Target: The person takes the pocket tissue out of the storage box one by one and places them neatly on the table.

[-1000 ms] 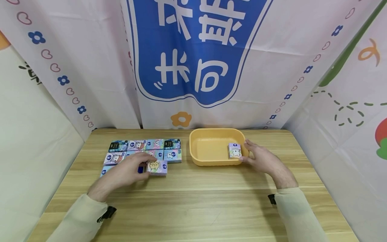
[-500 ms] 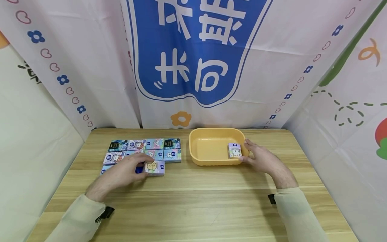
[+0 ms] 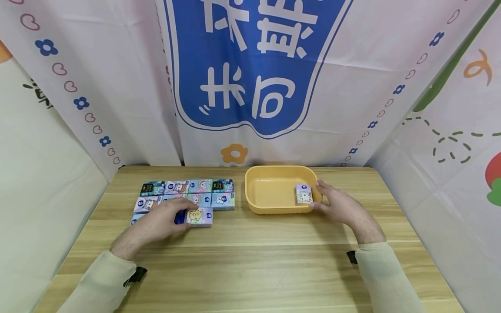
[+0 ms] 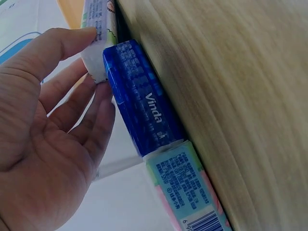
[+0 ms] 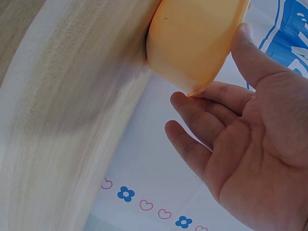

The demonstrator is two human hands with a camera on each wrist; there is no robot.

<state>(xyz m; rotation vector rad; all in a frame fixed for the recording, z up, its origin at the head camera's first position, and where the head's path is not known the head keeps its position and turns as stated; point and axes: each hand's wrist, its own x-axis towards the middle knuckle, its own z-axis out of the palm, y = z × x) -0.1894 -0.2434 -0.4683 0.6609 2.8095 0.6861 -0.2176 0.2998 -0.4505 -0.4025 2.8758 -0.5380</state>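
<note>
My left hand (image 3: 166,219) pinches a lilac tissue pack (image 3: 200,216) with a yellow cartoon figure. In the left wrist view the thumb lies along the near side of that lilac pack (image 4: 98,41), right against the end of a dark blue Vinda pack (image 4: 137,96). My right hand (image 3: 340,208) grips the right end of a yellow plastic basin (image 3: 285,210), thumb at the front corner. Seen from the right wrist, the thumb is at the rim of the basin (image 5: 197,43) and the fingers lie along its outer wall. Inside the basin, at its right, stands another lilac tissue pack (image 3: 303,194).
Several tissue packs (image 3: 199,186) lie in close rows at the left, partly hidden by the left hand. All stand on a wooden table (image 3: 250,269). A printed white curtain (image 3: 129,87) rises behind the table's far edge, with white sheets (image 3: 442,182) at both sides.
My left hand has slid the lilac tissue pack slightly left, up against the dark blue one. The right hand and the basin have stayed in place.
</note>
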